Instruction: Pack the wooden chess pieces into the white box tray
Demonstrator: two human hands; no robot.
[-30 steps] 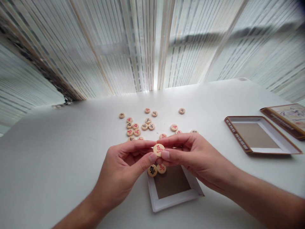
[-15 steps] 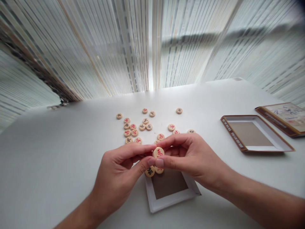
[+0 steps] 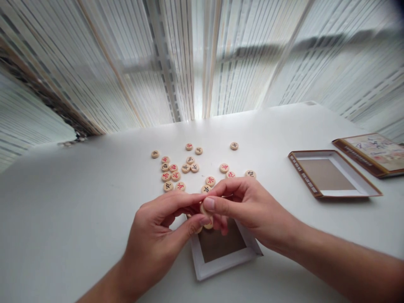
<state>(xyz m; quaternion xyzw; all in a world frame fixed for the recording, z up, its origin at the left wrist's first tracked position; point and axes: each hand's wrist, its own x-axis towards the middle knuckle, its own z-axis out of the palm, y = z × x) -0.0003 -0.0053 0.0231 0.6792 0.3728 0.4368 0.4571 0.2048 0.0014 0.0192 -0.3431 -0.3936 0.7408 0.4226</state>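
Your left hand and right hand, thumbs and fingers nearly closed, pinch one pale disc over the open box. Judge it light, stiff, smooth; grip its rim. Loose discs lie beyond.

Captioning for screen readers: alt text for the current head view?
A person's left grip and right grip hold a round game piece between them over an open shallow tray on a white table. Beyond lie scattered pieces marked with red or black characters; to the right sit a second open tray and a picture-topped box.
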